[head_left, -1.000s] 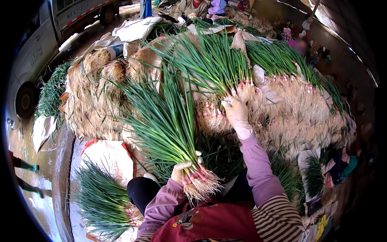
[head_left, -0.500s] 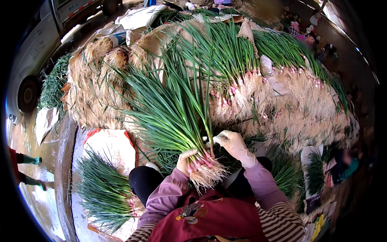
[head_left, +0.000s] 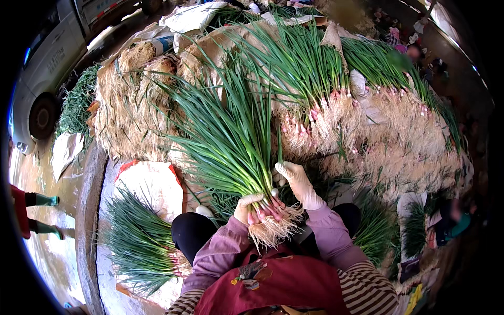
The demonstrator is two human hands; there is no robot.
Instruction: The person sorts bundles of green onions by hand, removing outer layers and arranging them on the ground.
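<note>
Green onion leaves fan across the middle of the head view: a thick bunch of spring onions slants from upper left of centre down to the lower centre, its pink bulbs and pale roots hanging over the dark red apron. The left hand, in a pale glove, is closed around the stems just above the bulbs. The right hand, gloved alike, is beside the bunch's right edge with its fingers curled and thumb raised; whether it pinches a leaf there, I cannot tell. At lower left, another pile of onions lies partly over a white sack with red edging. More onions lie across the upper centre and right, roots facing down the frame. A pale vehicle stands at upper left; green boots show at the left edge.
</note>
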